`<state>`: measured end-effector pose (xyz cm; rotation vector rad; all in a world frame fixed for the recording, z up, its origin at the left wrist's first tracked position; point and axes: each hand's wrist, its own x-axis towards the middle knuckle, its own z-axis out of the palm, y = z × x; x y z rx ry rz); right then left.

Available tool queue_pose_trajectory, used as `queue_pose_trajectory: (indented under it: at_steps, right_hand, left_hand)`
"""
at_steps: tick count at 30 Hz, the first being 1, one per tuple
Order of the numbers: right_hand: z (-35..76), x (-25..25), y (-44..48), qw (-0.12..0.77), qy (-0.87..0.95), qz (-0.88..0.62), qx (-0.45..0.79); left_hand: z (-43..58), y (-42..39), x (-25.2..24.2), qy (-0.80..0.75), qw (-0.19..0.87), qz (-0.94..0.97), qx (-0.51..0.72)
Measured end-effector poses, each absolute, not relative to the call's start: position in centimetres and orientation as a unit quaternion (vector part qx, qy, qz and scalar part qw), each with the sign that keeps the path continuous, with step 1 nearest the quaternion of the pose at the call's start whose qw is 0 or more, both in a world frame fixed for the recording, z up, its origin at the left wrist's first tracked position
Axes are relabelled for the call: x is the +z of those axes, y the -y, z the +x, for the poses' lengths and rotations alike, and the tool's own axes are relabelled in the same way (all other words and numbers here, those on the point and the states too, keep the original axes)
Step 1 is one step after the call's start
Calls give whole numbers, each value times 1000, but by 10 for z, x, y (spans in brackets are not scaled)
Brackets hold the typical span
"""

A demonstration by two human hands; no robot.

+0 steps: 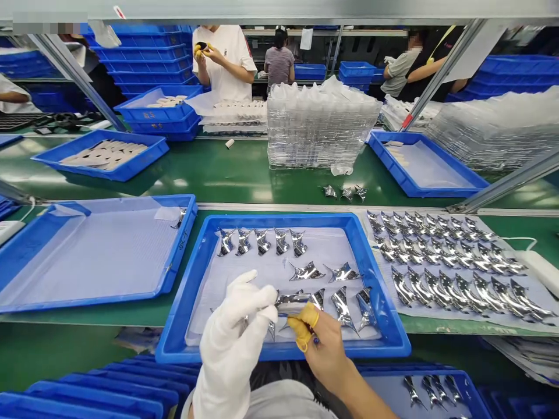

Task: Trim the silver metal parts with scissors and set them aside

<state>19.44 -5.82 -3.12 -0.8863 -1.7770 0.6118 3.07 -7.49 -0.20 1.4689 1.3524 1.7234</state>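
Five chrome pieces [262, 241] top row blue tray [279, 219]; left hand [238, 326] pinches one piece [292, 298], right hand [321, 346] pinches tool [314, 338].

Green bench [227, 174]: blue trays [179, 302], clear tray stack [321, 131], loose chrome pcs [345, 192].

On my left I see a blue tray [181, 247] lined with a pale sheet. On my right, rows of chrome fin-shaped parts [454, 262] lie on a grey mat [437, 317]. Further back on the green surface [227, 174], three loose chrome parts [345, 192] sit just before a stack of clear blister trays [321, 128]. Far left is a tray of beige pieces [78, 167], and a person in a white shirt [227, 64] stands opposite
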Motion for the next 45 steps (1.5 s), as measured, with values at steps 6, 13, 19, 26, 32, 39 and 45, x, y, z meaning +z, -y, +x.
queue_pose_trajectory:
  at_steps: [6, 13, 19, 26, 32, 39, 45]
  right_hand:
    - [180, -39, 52, 492, 680, -373, 396]
    - [186, -18, 56, 450, 607, -354, 551]
    - [189, -8, 53, 428, 573, -373, 591]
    - [193, -22, 49, 431, 581, -381, 576]
    - [194, -28, 51, 462, 632, -380, 494]
    - [194, -27, 52, 502, 762, -328, 245]
    - [189, -29, 49, 499, 759, -327, 261]
  left_hand:
    - [22, 80, 6, -437, 177, 660, 584]
    - [24, 63, 5, -589, 308, 409, 625]
    - [25, 57, 1, -590, 369, 343, 631]
    - [32, 59, 4, -519, 306, 448, 661]
    - [29, 60, 9, -479, 272, 538, 638]
    - [17, 65, 1, -481, 233, 576, 619]
    - [18, 65, -5, -494, 253, 539, 633]
